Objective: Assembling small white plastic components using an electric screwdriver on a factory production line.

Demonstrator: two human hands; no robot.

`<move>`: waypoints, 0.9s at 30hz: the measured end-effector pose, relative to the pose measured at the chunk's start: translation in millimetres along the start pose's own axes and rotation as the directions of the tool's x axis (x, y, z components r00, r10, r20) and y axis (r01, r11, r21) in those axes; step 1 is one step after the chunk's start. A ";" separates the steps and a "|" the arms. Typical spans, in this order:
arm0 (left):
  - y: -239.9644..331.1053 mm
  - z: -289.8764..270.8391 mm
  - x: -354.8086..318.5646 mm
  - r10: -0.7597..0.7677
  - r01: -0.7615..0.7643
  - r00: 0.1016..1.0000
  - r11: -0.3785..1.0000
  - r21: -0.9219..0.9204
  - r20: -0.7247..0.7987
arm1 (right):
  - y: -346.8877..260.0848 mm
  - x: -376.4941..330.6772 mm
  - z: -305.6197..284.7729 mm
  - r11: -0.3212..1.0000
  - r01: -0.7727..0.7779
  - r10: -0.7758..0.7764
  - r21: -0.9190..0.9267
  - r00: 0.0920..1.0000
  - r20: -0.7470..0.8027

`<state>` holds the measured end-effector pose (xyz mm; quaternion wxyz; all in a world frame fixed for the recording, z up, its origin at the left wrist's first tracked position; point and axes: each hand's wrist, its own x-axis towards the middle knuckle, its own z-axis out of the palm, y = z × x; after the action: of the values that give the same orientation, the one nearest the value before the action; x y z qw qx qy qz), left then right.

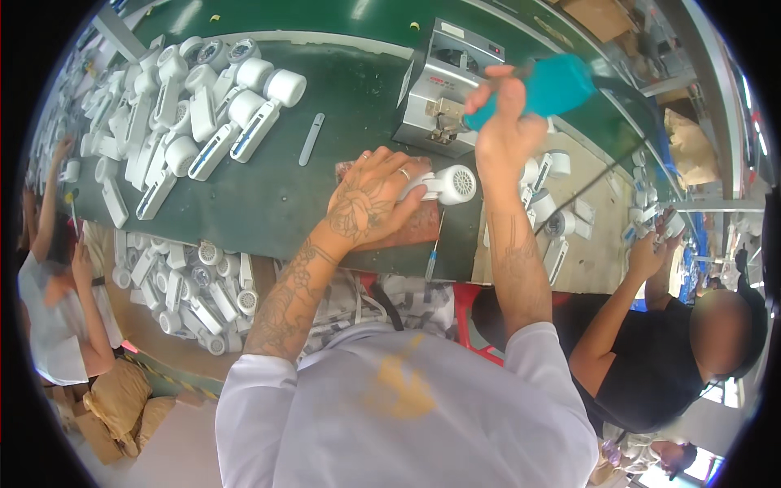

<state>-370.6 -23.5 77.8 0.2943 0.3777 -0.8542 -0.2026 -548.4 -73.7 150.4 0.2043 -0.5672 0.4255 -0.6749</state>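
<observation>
My left hand (376, 195) is closed over the handle of a white handheld fan (456, 185), pressing it flat on a reddish pad (403, 230). The fan's round grille end sticks out to the right of my fingers. My right hand (511, 130) is wrapped round a teal electric screwdriver (560, 85), slightly blurred, raised by the front of a metal screw feeder (443, 89). The driver's tip is hidden or blurred near the feeder's outlet. A thin screwdriver (432, 262) with a blue handle lies right of the pad.
Many white fans (203, 106) are heaped at the left of the green bench (325, 73), with more in a cardboard box (232, 370) below. A grey strip (311, 140) lies nearby. More fan parts (561, 220) rest on cardboard at right. A black cord (598, 177) crosses there. Co-workers sit on both sides.
</observation>
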 end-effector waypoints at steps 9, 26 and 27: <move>-0.1 3.0 1.7 0.039 -0.042 0.997 0.998 -0.045 -0.071 | 19.4 -3.9 6.0 0.998 -0.062 0.062 -0.009 0.998 0.026; -1.9 1.6 -1.2 0.013 -0.015 0.999 0.998 -0.058 -0.030 | -22.6 -67.6 -15.3 0.943 -0.276 0.256 0.187 0.959 0.124; -1.1 1.3 -1.3 0.011 -0.012 1.000 0.998 -0.057 -0.028 | -19.3 -70.2 -15.7 0.941 -0.279 0.259 0.189 0.958 0.125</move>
<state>-370.2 -23.1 75.8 0.3181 0.3671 -0.8459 -0.2201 -540.1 -4.4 124.5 0.3726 -0.5122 0.4166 -0.6521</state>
